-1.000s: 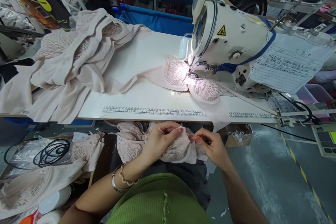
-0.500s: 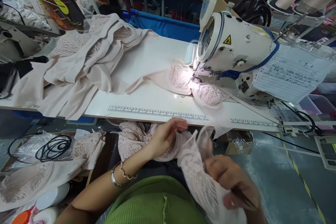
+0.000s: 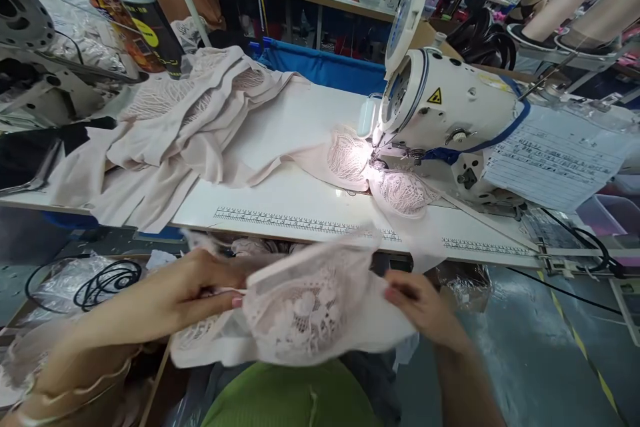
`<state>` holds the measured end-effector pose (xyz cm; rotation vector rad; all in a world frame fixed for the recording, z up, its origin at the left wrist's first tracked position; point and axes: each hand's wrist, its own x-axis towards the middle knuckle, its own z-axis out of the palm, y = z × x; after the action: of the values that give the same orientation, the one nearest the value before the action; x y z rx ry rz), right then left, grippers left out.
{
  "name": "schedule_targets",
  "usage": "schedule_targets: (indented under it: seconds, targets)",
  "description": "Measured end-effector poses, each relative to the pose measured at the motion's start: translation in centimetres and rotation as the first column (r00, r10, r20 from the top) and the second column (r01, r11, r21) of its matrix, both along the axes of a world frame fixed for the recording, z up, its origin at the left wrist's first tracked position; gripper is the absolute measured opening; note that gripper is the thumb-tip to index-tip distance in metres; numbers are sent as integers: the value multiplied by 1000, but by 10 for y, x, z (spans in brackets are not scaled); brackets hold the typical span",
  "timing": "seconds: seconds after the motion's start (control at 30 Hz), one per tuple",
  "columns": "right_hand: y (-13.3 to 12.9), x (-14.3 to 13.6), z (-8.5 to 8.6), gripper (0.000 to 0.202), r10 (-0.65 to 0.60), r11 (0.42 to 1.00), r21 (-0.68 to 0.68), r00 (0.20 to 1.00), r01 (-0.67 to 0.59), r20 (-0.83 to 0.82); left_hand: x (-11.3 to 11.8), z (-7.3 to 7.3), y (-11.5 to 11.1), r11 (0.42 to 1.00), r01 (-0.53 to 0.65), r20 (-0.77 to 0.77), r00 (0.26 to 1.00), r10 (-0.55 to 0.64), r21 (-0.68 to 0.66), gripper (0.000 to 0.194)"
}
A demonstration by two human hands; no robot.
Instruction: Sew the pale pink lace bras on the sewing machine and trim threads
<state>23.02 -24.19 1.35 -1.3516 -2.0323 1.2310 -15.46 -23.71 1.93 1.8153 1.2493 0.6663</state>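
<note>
Between my two hands a pale pink lace bra (image 3: 305,310) is stretched out above my lap, just in front of the table edge. My left hand (image 3: 200,287) pinches it near the middle, with the thumb on top. At its other end, my right hand (image 3: 417,303) grips the side band between thumb and fingers. Another pink lace bra (image 3: 403,193) lies on the table under the needle of the sewing machine (image 3: 450,100), lit by its lamp. More pink lace, partly hidden, is behind the held bra.
A pile of pink bra pieces (image 3: 175,127) covers the table's left side. A spray can (image 3: 145,17) and a bottle (image 3: 107,7) stand behind it. A handwritten sheet (image 3: 555,153) hangs at the machine's right. Below left is a box with black cable (image 3: 107,283).
My left hand was raised and free; now it grips the bra. My right hand has brought the bra up from the lower right, and it is now spread sideways between both hands.
</note>
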Motion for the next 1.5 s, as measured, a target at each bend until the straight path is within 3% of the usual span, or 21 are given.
schedule_targets:
  seconds: [0.03, 0.07, 0.13, 0.23, 0.33, 0.37, 0.4, 0.43, 0.47, 0.5, 0.53, 0.57, 0.6, 0.67, 0.77, 0.83, 0.93, 1.07, 1.23, 1.33, 1.5]
  targets:
    - [4, -6, -10, 50, 13, 999, -36, 997, -10, 81, -2, -9, 2, 991, 119, -162, 978, -128, -68, 45]
    - [8, -12, -22, 43, 19, 998, -55, 977, -8, 210, 2, -21, 4, 983, 148, -323, 930, -177, -112, 37]
    - [12, -20, -48, 32, 28, 998, -55, 849, 2, 527, 24, -52, 9, 986, 69, -566, 812, -142, -149, 30]
    - [11, -20, -78, 15, -16, 999, -24, 720, 45, 694, 61, -93, 8, 991, 92, -751, 647, -135, -99, 34]
    - [7, -12, -89, 15, -65, 998, 37, 668, 56, 741, 78, -106, 4, 963, 242, -740, 668, -79, 115, 32]
    - [6, -9, -89, 16, -87, 995, 100, 667, 19, 740, 80, -102, 6, 903, 346, -695, 715, -78, 255, 34]
    - [6, -7, -86, 18, -120, 976, 212, 687, -50, 717, 81, -96, 10, 791, 447, -634, 767, -99, 418, 35]
    - [8, -5, -82, 20, -149, 920, 364, 728, -145, 669, 83, -86, 18, 642, 515, -569, 809, -146, 568, 32]
    - [11, -4, -75, 22, -159, 813, 529, 781, -243, 604, 86, -76, 29, 505, 540, -512, 834, -207, 674, 27]
    - [18, -3, -66, 23, -151, 669, 674, 831, -313, 536, 91, -65, 45, 423, 527, -463, 850, -252, 737, 21]
    - [27, -2, -56, 21, -135, 529, 775, 868, -345, 478, 98, -55, 64, 420, 518, -440, 855, -274, 745, 14]
    - [41, 0, -45, 17, -140, 450, 821, 881, -350, 452, 106, -45, 85, 470, 490, -411, 872, -267, 734, 14]
    - [57, 3, -34, 14, -193, 442, 837, 877, -323, 440, 115, -37, 108, 535, 441, -383, 896, -224, 720, 19]
    - [99, 11, -14, 15, -360, 477, 858, 848, -191, 389, 134, -27, 154, 569, 437, -393, 896, -208, 696, 32]
    - [166, 27, -1, 26, -551, 576, 816, 710, -55, 438, 156, -18, 207, 552, 598, -538, 791, -291, 581, 31]
    - [202, 38, -4, 27, -561, 624, 778, 653, -70, 509, 163, -14, 226, 521, 692, -636, 702, -322, 500, 24]
    - [232, 50, -16, 21, -480, 670, 731, 672, -134, 563, 167, -10, 235, 486, 730, -683, 659, -316, 480, 18]
    - [246, 61, -32, 22, -391, 691, 698, 713, -191, 582, 167, -15, 231, 453, 694, -648, 707, -283, 560, 20]
    - [250, 64, -41, 35, -300, 705, 664, 742, -250, 599, 168, -26, 231, 447, 685, -656, 713, -249, 575, 25]
    - [243, 61, -33, 46, -180, 730, 615, 784, -298, 594, 167, -28, 234, 463, 670, -671, 716, -194, 581, 28]
    - [232, 52, -12, 69, 11, 695, 571, 800, -437, 600, 166, -30, 234, 487, 623, -645, 749, -148, 612, 44]
